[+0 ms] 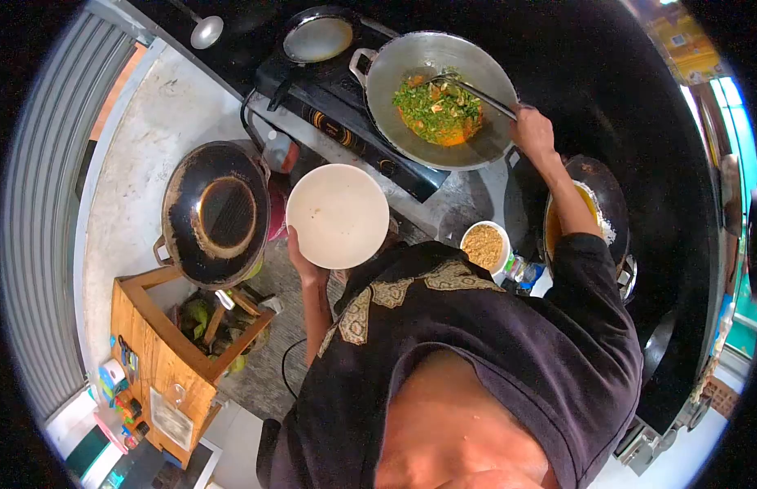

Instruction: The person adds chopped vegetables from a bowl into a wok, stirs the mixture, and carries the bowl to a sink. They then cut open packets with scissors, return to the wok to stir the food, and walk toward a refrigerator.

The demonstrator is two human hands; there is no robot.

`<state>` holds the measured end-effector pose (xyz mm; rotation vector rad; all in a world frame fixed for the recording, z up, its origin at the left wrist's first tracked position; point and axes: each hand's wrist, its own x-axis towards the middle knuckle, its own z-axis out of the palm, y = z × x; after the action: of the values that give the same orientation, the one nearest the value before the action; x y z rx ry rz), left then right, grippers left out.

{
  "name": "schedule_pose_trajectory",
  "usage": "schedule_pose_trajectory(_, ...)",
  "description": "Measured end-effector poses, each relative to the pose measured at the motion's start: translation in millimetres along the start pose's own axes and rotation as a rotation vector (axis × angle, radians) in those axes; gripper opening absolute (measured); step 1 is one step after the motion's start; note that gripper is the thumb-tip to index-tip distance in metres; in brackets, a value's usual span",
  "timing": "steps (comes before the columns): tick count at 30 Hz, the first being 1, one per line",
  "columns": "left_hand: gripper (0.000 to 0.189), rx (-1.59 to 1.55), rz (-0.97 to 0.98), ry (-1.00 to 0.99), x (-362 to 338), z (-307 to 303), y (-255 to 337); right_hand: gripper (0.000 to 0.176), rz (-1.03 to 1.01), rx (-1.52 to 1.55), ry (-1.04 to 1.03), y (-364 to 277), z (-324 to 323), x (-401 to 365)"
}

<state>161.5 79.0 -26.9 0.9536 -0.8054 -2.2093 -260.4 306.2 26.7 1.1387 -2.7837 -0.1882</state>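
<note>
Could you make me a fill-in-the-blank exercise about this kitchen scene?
The left hand holds a pale bowl, while the ____ hand grips a utensil.
Most of the food in the metal wok is ____ in colour.
In the picture, the dark wok lies to the ____ of the pale bowl.

Missing words: right; green; left

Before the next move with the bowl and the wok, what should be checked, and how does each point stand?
1. Left hand holds the bowl: ok.
2. Bowl free of marks inside: not ok, small specks show.
3. Right hand grips the utensil: ok.
4. Utensil reaches the food in the wok: ok.
5. Bowl over the wok: not ok, held beside it.
6. Stove flame off: cannot tell.
</note>
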Motion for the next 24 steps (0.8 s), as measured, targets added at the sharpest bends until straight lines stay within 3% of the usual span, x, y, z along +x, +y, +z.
schedule_pose_trajectory(7,0.06,0.012,0.026,-0.009,3,2,-2,0.03,0.012,-0.005,0.102,1,-26,20)
schedule_pose_trajectory(14,0.055,-0.014,0.066,-0.003,3,-1,-3,0.023,0.114,0.058,-0.023,22,-20,-33)
schedule_pose_trajectory(18,0.055,-0.025,0.065,-0.031,6,-7,-3,0.028,0.113,0.176,-0.011,11,-53,-84)
schedule_pose_trajectory(24,0.057,0.006,0.06,-0.064,10,-8,3,0.03,0.117,0.5,0.006,-32,-18,-98)
